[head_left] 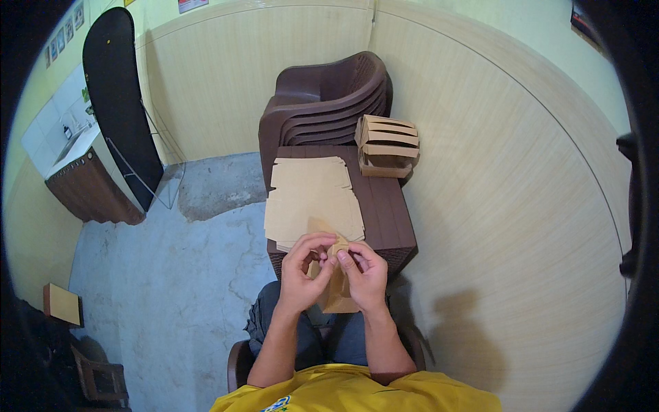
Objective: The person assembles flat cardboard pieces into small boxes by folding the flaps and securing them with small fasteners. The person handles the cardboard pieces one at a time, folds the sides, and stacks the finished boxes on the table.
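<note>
A partly folded brown cardboard box (340, 302) is held over my lap, in front of the table's near edge. My left hand (307, 271) curls its fingers round the box's far left part, the fingertips at a folded flap. Thumb and fingers of my right hand (366, 273) pinch the same folded edge from the right, close to the left fingertips. Both hands hide much of the box's middle. Just beyond them lies a stack of flat die-cut cardboard blanks (312, 206), with notched edges and crease lines.
The brown table (391, 213) carries the blanks and, at its far right, a pile of folded cardboard boxes (388, 147). Stacked brown plastic chairs (322, 96) stand behind it. A wood-panelled wall (508, 172) runs along the right. A tall black panel (113, 103) leans near a curtained sink (75, 147) at left.
</note>
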Demonstrator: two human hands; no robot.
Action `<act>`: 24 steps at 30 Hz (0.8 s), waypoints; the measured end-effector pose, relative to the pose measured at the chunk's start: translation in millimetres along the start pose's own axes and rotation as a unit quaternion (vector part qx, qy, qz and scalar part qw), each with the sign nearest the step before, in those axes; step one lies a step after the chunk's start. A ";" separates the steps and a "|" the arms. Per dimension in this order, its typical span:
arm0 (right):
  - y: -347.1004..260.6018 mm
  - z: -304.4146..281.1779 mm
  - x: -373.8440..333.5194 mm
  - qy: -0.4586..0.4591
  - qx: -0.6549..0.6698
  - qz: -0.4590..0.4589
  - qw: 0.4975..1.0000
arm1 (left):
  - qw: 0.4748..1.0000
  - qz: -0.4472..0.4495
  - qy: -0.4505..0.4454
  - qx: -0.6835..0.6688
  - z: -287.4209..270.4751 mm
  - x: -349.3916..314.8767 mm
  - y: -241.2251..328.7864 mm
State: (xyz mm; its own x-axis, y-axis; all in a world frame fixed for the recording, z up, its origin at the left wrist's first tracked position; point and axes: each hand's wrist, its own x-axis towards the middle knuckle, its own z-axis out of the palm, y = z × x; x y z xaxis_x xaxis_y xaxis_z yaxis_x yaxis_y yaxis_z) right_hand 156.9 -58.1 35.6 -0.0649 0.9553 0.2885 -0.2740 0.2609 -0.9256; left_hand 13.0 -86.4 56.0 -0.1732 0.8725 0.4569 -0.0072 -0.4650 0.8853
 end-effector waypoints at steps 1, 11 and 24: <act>0.6 -0.8 -0.8 0.005 0.025 0.031 0.999 | 1.000 -0.008 -0.014 0.018 -1.8 0.0 0.3; 0.3 -6.3 -0.6 0.026 0.136 0.153 0.978 | 0.999 0.008 -0.011 0.047 -5.0 -3.5 -1.7; -3.5 -10.1 1.8 0.032 0.141 0.202 0.969 | 0.992 0.035 -0.014 0.120 -4.1 -7.4 6.9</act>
State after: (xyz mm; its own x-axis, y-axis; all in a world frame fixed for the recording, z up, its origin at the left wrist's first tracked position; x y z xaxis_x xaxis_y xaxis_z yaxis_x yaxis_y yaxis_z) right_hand 167.4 -55.8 36.9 -0.1643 0.9804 -0.1085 -0.4906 -0.1766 -0.8533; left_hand 10.1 -96.7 58.4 -0.1378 0.8450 0.5168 0.2386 -0.4781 0.8453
